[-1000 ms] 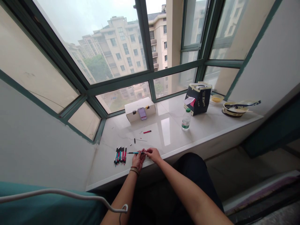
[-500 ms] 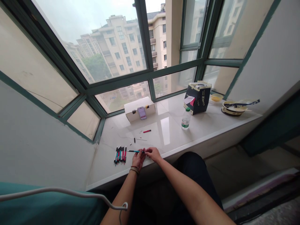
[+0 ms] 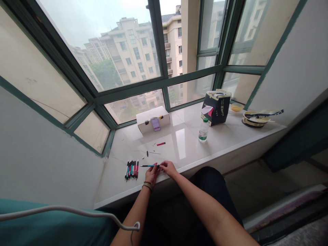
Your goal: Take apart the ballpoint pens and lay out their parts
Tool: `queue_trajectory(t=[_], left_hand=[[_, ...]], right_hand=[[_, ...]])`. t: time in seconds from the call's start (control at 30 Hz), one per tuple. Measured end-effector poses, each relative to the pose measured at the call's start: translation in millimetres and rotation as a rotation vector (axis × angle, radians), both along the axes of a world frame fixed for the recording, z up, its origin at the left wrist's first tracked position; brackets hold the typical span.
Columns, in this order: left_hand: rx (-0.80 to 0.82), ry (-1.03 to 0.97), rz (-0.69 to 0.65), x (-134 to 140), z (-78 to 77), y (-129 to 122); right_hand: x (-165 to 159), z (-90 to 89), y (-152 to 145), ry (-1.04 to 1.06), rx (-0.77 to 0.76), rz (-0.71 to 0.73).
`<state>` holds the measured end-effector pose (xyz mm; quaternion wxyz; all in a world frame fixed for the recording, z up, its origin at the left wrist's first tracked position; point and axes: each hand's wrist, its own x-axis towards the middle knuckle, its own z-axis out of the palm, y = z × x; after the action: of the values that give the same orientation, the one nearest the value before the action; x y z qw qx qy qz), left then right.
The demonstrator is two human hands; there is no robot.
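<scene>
A blue pen [image 3: 148, 165] with a dark tip points left above the white sill. My left hand [image 3: 152, 174] is closed around its barrel, and bracelets circle that wrist. At the pen's right end, my right hand [image 3: 167, 168] pinches with thumb and fingers; the gripped part is mostly hidden. Left of my hands, a row of several pens [image 3: 131, 169] in red, teal, white and black lies side by side. Beyond the hands are loose pen parts: a red barrel [image 3: 161, 144], a black grip piece [image 3: 147, 153] and a thin refill [image 3: 155, 153].
A white box [image 3: 153, 119] stands against the window. To the right are a plastic bottle [image 3: 203, 131] with a green cap, a dark paper bag [image 3: 216, 108], a yellow dish [image 3: 237, 107] and a takeaway bowl [image 3: 255, 119]. A white cable [image 3: 77, 209] crosses the lower left.
The pen and my left hand have shifted very slightly right. My right hand stays at the pen's end. Nothing else on the sill has visibly moved.
</scene>
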<state>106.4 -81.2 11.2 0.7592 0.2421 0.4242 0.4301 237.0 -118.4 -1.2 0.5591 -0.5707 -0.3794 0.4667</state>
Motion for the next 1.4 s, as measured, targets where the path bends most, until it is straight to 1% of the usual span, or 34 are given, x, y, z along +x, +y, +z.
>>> queue_trajectory(t=[0.13,0.3,0.37,0.6,0.8,0.97,1.13,1.3,1.4], left_hand=[[0.020,0.004,0.007,0.5,-1.6,0.3],[0.015,0.002,0.037,1.2,-4.7,1.8],[0.012,0.000,0.047,1.3,-5.2,1.9],[0.035,0.012,0.014,1.8,-7.6,2.1],[0.071,0.034,-0.022,0.0,-10.9,3.2],[0.068,0.032,-0.037,-1.5,-12.8,4.3],[0.058,0.038,-0.030,-0.9,-11.7,4.8],[0.048,0.053,-0.037,-1.2,-11.9,5.3],[0.055,0.041,-0.033,-1.6,-13.6,5.8]], right_hand=[[-2.7,1.5,-2.3,-0.150,-0.015,0.008],[-6.9,7.0,-8.3,-0.411,-0.007,0.042],[-7.6,9.0,-10.0,-0.451,-0.010,0.057],[-6.2,7.5,-8.6,-0.362,-0.021,0.095],[-4.8,1.9,-3.9,-0.347,-0.080,0.133],[-4.8,0.5,-3.9,-0.352,-0.091,0.169],[-4.8,5.4,-8.3,-0.370,-0.047,0.122],[-4.3,6.4,-8.7,-0.422,-0.039,0.134],[-5.0,7.1,-8.8,-0.433,-0.049,0.118]])
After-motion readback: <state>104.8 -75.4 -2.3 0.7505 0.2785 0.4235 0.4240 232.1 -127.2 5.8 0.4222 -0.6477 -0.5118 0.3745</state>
